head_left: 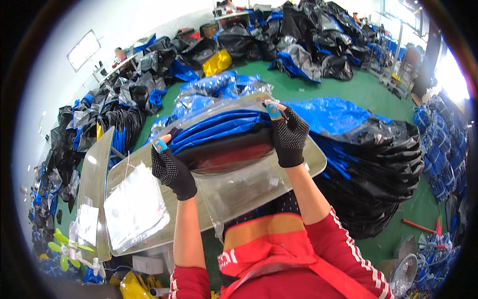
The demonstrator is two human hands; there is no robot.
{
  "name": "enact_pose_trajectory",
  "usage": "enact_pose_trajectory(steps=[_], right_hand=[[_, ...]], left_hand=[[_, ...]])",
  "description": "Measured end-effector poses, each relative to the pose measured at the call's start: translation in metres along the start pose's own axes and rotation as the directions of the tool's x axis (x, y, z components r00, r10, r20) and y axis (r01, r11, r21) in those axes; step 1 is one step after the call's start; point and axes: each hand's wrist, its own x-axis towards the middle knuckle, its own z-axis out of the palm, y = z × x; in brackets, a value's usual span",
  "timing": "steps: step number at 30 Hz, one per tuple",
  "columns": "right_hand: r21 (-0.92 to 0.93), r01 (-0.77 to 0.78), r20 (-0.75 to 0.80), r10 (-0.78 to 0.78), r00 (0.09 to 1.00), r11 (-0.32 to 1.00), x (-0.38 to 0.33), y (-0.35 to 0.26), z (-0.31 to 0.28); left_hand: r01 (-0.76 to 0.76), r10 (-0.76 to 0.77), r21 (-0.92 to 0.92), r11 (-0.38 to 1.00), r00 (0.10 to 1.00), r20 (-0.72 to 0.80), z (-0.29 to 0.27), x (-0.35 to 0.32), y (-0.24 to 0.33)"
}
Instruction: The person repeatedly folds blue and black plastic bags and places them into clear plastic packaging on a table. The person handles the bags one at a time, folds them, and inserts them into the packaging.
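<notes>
A folded blue and black tarpaulin (219,130) lies in front of me on a pale table (314,158). Clear plastic bag film (244,187) covers its near part and spreads toward my body; more film shows past its far edge. My left hand (173,172), in a black dotted glove with bare fingertips and blue tape on the thumb, is closed at the tarpaulin's left end, pinching the film. At the far right end my right hand (290,132), gloved and taped alike, grips film too. Their fingers partly hide behind the thumbs.
A stack of clear flat bags (137,209) lies on the table's left. Right of the table rises a big heap of black and blue tarpaulin (368,164). A small green fan (69,247) stands lower left. Tied blue bundles (440,149) line the right; more sheeting (303,60) fills the back.
</notes>
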Motion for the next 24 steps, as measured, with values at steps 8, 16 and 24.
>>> enact_pose_trajectory(steps=[8, 16, 24], right_hand=[[-0.04, 0.19, 0.148, -0.182, 0.972, 0.981, 0.048, -0.046, 0.005], [0.158, -0.161, 0.36, 0.095, 0.928, 0.974, 0.015, -0.144, -0.044], [-0.684, 0.308, 0.479, 0.089, 0.873, 0.661, -0.031, 0.101, 0.001]], left_hand=[[-0.184, 0.173, 0.01, 0.983, 0.942, 0.288, -0.01, 0.066, 0.019], [0.5, -0.335, -0.08, 0.862, 0.682, 0.65, -0.107, 0.069, 0.073], [0.927, -0.589, -0.035, 0.373, 0.265, 0.764, -0.08, -0.018, -0.135]])
